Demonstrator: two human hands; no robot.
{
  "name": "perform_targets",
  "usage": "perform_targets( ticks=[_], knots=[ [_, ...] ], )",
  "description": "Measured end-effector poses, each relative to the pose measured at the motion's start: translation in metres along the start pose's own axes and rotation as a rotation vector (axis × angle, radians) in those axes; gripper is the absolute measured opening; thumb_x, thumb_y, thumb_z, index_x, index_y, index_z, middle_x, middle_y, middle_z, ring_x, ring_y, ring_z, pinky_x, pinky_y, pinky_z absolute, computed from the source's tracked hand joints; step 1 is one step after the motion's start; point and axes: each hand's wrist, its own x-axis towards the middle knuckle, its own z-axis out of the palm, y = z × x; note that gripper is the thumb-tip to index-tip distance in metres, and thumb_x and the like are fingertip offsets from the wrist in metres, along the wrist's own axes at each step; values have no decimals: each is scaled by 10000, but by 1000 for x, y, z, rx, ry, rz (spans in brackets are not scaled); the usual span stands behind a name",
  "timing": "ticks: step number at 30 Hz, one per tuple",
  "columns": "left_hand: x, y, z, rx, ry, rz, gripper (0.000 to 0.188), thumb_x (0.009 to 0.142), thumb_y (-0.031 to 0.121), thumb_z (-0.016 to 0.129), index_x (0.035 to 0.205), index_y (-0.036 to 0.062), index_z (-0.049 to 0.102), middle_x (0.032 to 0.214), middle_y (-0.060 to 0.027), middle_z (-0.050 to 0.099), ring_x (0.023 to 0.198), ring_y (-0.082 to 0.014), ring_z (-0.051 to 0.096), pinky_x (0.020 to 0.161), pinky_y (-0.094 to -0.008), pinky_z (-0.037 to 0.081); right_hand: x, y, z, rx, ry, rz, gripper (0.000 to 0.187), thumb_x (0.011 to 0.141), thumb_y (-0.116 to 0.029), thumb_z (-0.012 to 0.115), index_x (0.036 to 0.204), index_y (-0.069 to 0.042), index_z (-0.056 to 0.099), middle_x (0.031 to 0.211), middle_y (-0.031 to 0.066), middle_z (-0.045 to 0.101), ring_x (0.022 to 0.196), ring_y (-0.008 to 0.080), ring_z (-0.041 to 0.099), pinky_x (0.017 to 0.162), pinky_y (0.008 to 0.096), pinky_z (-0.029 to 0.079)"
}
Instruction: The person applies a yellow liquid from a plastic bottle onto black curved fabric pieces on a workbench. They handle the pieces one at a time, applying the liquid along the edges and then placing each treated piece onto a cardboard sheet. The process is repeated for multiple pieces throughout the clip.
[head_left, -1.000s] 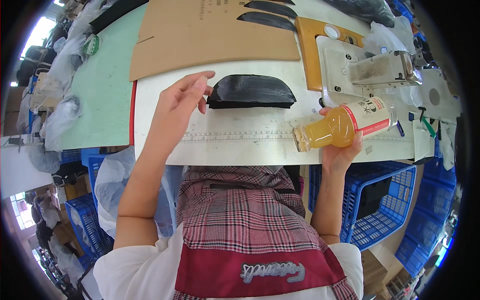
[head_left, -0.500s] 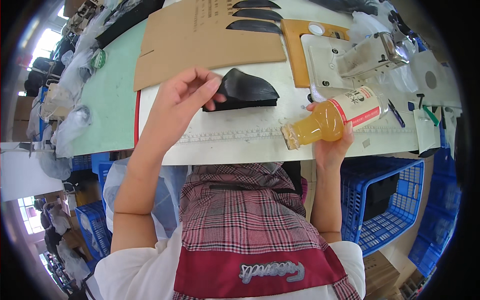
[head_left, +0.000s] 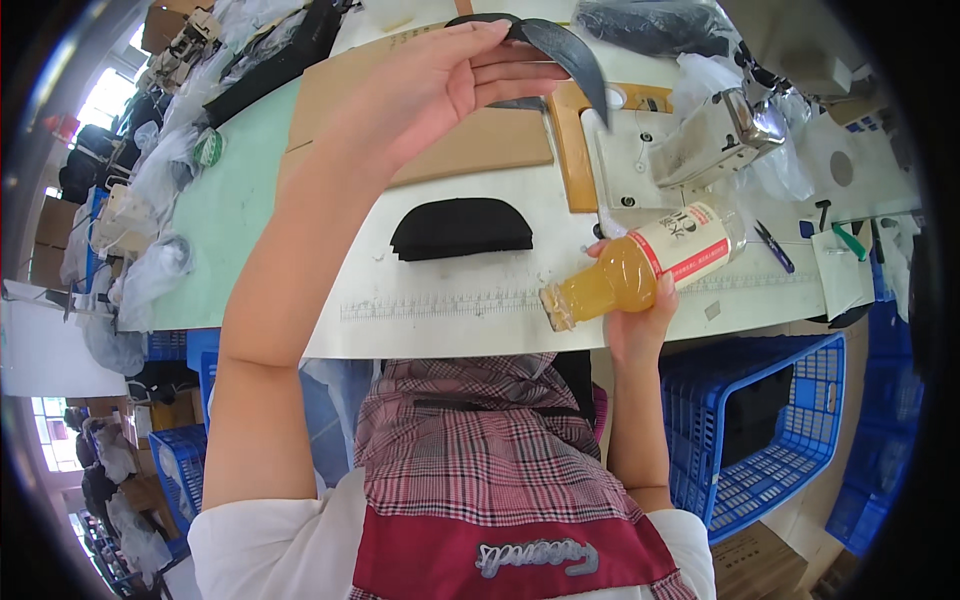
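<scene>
My left hand (head_left: pixel 425 95) reaches far over the cardboard, thumb and index finger pinching a thin, glossy black curved piece (head_left: pixel 570 58) by one end. Its other end hangs down to the right, and the remaining fingers are stretched out. Another dark curved piece is partly hidden behind the hand. In my right hand (head_left: pixel 640 325) is a clear glass bottle (head_left: pixel 630 272) of yellow-orange liquid, tilted with its crusted mouth toward the left, above the white table. Between the hands lies a stack of matte black half-moon pieces (head_left: pixel 462 228), touched by neither.
A brown cardboard sheet (head_left: pixel 480 152) lies beyond the stack. At the right stand a sewing machine (head_left: pixel 725 140) and a pair of dark snips (head_left: pixel 773 248). A ruler strip (head_left: pixel 430 305) runs along the near table edge. Below right is a blue crate (head_left: pixel 715 470).
My left hand has lifted the glossy black piece off the stack and carried it away, over the cardboard. The bottle stays tilted in my right hand. The whole view has shifted slightly.
</scene>
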Motion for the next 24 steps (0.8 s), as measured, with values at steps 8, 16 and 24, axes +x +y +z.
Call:
perform_targets(
  ticks=[8,16,24],
  knots=[
    [8,-59,-71,8,158,-177,306,920,140,356,1118,-83,427,1098,-233,519,1024,-300,535,913,-340,440,0,2,1,-4,24,-8,650,744,-525,541,1111,-2,420,948,175,561,927,277,551,768,360,456],
    [-10,-89,-108,92,339,-239,281,929,154,350,1072,-68,446,1040,-207,545,960,-258,566,866,-320,473,-1,-1,5,-52,52,16,681,702,-538,580,1126,-30,416,924,130,555,910,279,545,801,375,431],
    [-17,-101,-123,39,393,-195,295,923,195,384,1050,-62,453,1025,-205,557,918,-235,582,814,-301,481,-7,7,3,-38,58,90,687,687,-533,598,1106,-15,426,928,125,557,913,268,551,809,385,436]
  ],
)
